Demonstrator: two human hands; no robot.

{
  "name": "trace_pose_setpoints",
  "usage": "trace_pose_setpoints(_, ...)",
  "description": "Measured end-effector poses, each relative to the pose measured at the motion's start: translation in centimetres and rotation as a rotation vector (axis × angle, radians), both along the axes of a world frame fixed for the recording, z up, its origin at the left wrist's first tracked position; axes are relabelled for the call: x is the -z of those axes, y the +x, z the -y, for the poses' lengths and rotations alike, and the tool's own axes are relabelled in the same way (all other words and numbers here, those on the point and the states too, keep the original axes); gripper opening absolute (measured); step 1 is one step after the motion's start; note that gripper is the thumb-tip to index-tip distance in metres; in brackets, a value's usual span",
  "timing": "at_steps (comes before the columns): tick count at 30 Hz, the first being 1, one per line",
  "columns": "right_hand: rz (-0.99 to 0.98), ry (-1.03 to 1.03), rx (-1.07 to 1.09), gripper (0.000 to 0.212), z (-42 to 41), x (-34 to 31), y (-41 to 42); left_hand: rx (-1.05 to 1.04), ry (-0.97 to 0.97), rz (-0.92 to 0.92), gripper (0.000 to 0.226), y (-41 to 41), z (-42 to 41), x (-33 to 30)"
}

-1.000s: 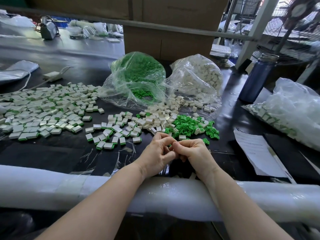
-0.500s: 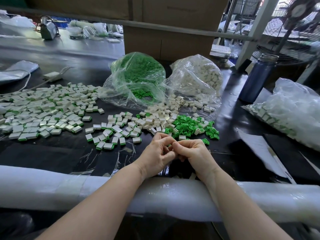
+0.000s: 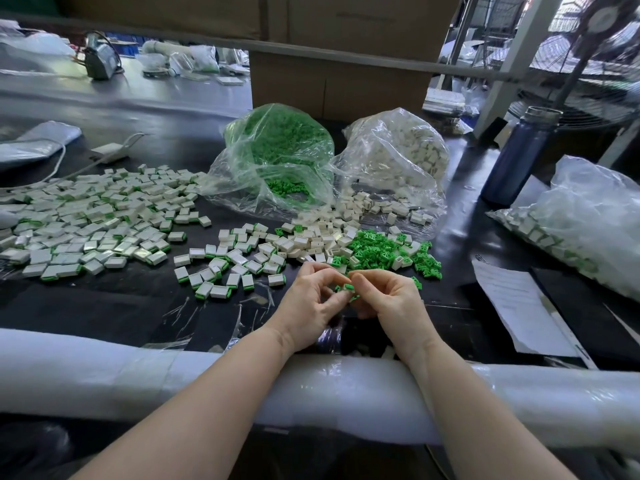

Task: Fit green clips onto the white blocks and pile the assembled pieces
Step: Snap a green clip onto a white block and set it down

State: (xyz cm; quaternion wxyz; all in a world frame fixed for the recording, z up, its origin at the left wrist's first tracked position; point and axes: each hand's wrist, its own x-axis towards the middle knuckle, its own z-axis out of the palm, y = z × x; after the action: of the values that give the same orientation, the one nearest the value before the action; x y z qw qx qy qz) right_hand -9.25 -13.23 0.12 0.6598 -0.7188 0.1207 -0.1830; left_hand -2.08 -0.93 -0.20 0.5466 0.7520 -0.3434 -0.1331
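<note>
Left hand (image 3: 313,299), right hand (image 3: 388,294), green clip (image 3: 346,288) half hidden between fingers

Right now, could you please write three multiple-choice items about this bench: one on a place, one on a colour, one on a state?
1. Where does the dark blue metal bottle stand?
A. far right
B. far left
C. between the hands

2. What colour is the small plastic clip pinched between the hands?
A. red
B. green
C. black

3. How is the clear plastic bag of green clips?
A. knotted shut
B. open, clips at its mouth
C. empty

Key: 1 A, it stands right of both bags. 2 B, green shows at the fingertips. 3 B, its mouth gapes.
</note>
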Motion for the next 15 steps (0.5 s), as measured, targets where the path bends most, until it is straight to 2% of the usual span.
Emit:
trace_pose_setpoints(8, 0.038, -0.27, 0.102, 0.026, 0.01, -0.03, -0.08, -0.022, 0.024, 0.039, 0.013, -0.05, 0.05, 0.02)
trace_pose_setpoints(12, -0.019, -0.402, 0.122, 0.018, -0.08, 0.13, 0.14, -0.025, 0.039, 0.068, 0.014, -0.06, 0.1, 0.1)
trace_pose_setpoints(15, -0.034, -0.418, 0.122, 0.013, -0.1, 0.27, 0.24, -0.036, 0.04, 0.066, 0.016, 0.06, 0.11, 0.2)
